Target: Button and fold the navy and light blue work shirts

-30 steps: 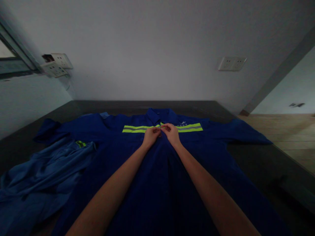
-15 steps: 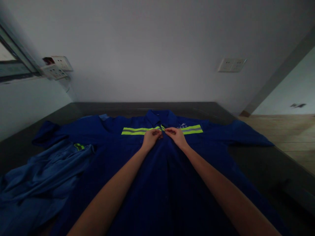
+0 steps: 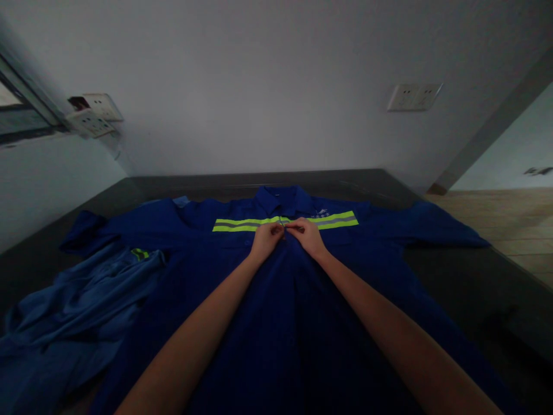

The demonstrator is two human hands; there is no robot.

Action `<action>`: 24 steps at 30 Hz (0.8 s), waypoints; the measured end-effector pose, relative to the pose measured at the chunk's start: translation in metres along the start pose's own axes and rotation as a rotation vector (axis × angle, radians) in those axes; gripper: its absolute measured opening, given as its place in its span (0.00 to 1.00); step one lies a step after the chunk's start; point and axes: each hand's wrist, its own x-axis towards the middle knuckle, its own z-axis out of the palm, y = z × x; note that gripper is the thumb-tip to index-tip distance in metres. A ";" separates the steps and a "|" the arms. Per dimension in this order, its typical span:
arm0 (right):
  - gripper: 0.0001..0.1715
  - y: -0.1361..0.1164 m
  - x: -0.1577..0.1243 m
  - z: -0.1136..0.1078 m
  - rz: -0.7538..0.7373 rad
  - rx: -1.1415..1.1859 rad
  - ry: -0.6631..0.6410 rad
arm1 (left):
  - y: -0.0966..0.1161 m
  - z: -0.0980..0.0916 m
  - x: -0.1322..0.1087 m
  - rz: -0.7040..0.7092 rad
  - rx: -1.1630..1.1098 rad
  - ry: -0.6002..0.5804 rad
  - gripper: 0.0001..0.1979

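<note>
A dark blue work jacket lies spread out flat, collar away from me and both sleeves stretched sideways. Across its chest runs a yellow-green reflective band with a grey middle stripe. At the front opening, just under the collar, my left hand pinches the jacket's edge. My right hand pinches the opposite edge, its fingertips almost touching those of the left. Whatever small fastener sits between the fingers is hidden. A white logo shows on the chest above my right hand.
A crumpled lighter blue garment with a small yellow-green strip lies at the left. The dark tabletop meets a grey wall with sockets on the right and more sockets at the left. A dark object lies at the lower right.
My hands have come closer together at the front opening, and the two halves of the reflective band now nearly meet. The view has shifted slightly.
</note>
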 end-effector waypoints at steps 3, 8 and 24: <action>0.10 -0.001 0.000 0.000 -0.019 -0.044 -0.029 | -0.001 -0.001 0.000 0.006 0.069 -0.007 0.05; 0.13 0.001 0.000 0.000 -0.012 -0.082 -0.053 | 0.000 -0.003 0.002 -0.027 0.103 -0.040 0.07; 0.16 -0.003 -0.002 0.007 -0.029 -0.047 -0.035 | 0.003 0.001 0.005 -0.315 -0.241 -0.012 0.05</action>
